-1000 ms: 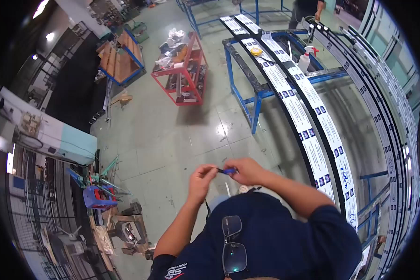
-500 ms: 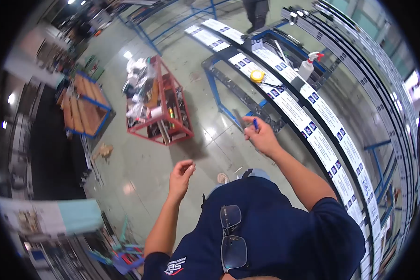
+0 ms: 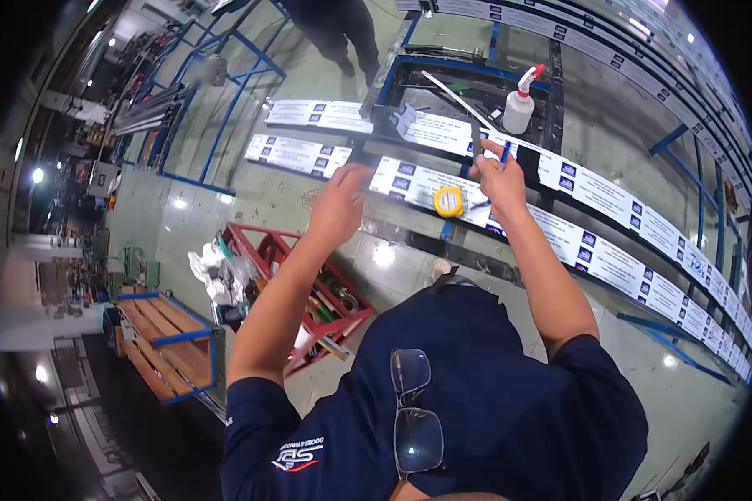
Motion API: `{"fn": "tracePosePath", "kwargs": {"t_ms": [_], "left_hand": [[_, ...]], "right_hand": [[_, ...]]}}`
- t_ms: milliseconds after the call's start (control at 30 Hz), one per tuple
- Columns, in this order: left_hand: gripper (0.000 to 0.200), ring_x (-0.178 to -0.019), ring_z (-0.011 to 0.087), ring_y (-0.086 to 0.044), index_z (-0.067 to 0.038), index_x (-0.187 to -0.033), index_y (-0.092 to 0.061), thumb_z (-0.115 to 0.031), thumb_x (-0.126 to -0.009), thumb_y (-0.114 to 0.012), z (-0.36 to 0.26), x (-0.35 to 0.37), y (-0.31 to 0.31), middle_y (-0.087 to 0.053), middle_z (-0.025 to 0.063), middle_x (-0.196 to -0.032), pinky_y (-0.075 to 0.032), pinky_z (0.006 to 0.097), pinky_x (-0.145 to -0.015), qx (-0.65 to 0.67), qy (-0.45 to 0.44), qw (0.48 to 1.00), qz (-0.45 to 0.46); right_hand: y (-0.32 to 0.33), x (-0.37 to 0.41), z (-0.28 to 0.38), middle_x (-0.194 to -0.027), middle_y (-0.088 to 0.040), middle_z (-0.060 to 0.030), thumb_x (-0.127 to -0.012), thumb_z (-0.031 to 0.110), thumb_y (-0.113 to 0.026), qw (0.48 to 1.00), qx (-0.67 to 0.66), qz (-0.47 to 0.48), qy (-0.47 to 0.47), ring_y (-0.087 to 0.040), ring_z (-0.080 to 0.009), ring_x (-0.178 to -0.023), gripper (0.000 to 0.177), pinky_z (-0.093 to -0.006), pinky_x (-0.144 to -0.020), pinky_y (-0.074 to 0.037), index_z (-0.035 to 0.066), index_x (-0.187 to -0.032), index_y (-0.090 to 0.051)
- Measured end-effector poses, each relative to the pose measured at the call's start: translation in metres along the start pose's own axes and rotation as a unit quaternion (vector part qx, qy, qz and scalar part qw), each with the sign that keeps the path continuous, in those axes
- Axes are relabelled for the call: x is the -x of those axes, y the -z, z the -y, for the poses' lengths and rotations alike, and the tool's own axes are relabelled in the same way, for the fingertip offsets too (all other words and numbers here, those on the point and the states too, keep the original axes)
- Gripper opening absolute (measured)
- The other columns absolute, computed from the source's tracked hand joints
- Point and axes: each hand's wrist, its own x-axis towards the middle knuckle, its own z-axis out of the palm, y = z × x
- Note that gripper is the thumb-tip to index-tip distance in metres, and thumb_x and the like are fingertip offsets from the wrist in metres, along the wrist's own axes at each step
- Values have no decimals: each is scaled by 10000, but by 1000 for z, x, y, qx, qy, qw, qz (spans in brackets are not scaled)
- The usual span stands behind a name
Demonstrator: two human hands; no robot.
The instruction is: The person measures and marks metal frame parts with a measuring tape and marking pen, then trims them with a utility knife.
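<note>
My right hand (image 3: 503, 182) is closed on a blue pen (image 3: 505, 151), above the long profiles wrapped in white printed film. A dark flat strip, perhaps a blade or ruler, shows beside its fingers. My left hand (image 3: 340, 200) reaches to the near white profile (image 3: 297, 153); its fingers are blurred, and whether they hold anything is unclear. Between the hands a yellow tape measure (image 3: 449, 201) lies on the near profile. The far white profile (image 3: 606, 190) runs alongside, with a dark band across it near my right hand.
A spray bottle (image 3: 518, 110) with a red nozzle stands behind the profiles on the blue-framed table (image 3: 468, 65). A red tool cart (image 3: 342, 321) is at the lower left, beside a wooden-slatted blue cart (image 3: 167, 344). A person's legs (image 3: 342, 42) show at the top.
The view has turned toward the profiles and the table. My left hand has moved from over the floor to the near profile, and my right hand, still with the pen, is now over the profiles.
</note>
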Motion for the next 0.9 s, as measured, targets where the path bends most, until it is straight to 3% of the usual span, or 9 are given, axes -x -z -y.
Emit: {"fn": "tracePosePath", "kwargs": {"t_ms": [100,167,300,367,500,533,633,700,900], "left_hand": [[527,-1018,290,-655,-66,-1364,-534,-19,-864,-690,58,-69,-10,-528,150,-1397,-536,361,-908,-116,-91,989,14],[610,-1008,266,-655,-42,-1414,-493,-161,-875,-753,76,-115,-19,-548,178,-1378,-534,362,-908,14,81,996,15],[826,-1063,280,-658,-38,-1481,-417,-327,-824,-827,112,-201,-48,-567,221,-1371,-520,378,-939,58,114,984,127],[903,-1248,388,-573,-15,-1499,-362,-347,-796,-821,108,-224,-55,-553,249,-1389,-477,441,-1031,-21,43,985,167],[892,-1220,378,-580,-227,-1502,-388,-99,-723,-803,129,-253,-55,-375,201,-1542,-504,459,-1016,-171,-286,912,240],[779,-1222,366,-581,-264,-1441,-486,-20,-742,-730,127,-256,-52,-343,157,-1572,-508,444,-1024,-157,-302,902,266],[704,-1163,344,-619,-236,-1390,-540,-6,-760,-755,148,-279,-60,-303,103,-1599,-550,426,-948,-113,-472,836,256],[280,-1036,314,-666,-155,-1102,-698,-80,-832,-717,156,-289,-72,-520,40,-1446,-570,413,-866,-101,-485,827,265],[137,-953,301,-680,-152,-1037,-705,-187,-910,-668,144,-310,-84,-689,44,-1034,-566,430,-788,-101,-533,786,296]], "right_hand": [[-32,-58,-25,-790,-677,-56,-933,60,-635,999,3,-35,4,-622,-117,-720,364,-277,-706,-473,41,-1295,-596],[-55,-79,-35,-771,-679,-53,-926,58,-633,998,22,-63,-14,-633,-117,-729,362,-277,-740,-482,40,-1286,-597],[-86,-112,-80,-734,-687,-42,-908,75,-651,990,51,-129,-14,-626,-119,-667,339,-278,-678,-480,53,-1244,-620],[-104,-107,-83,-736,-690,-50,-909,96,-653,984,42,-169,-40,-629,-120,-665,334,-290,-647,-481,52,-1240,-629],[-131,-100,-97,-743,-695,-69,-910,114,-656,971,61,-229,-41,-650,-136,-669,359,-308,-650,-495,33,-1258,-625],[-137,-98,-104,-747,-698,-75,-911,110,-652,966,73,-248,-32,-659,-144,-672,355,-314,-654,-502,30,-1256,-627],[-156,-102,-118,-751,-702,-95,-905,100,-648,952,98,-287,-25,-680,-168,-678,347,-333,-662,-518,21,-1243,-636],[-169,-98,-111,-748,-699,-94,-898,102,-656,950,106,-291,-38,-682,-176,-676,357,-342,-666,-523,21,-1245,-639],[-182,-119,-126,-975,-739,-173,-883,139,-676,929,166,-323,-73,-730,-299,-872,319,-398,-809,-539,75,-1196,-684]]}}
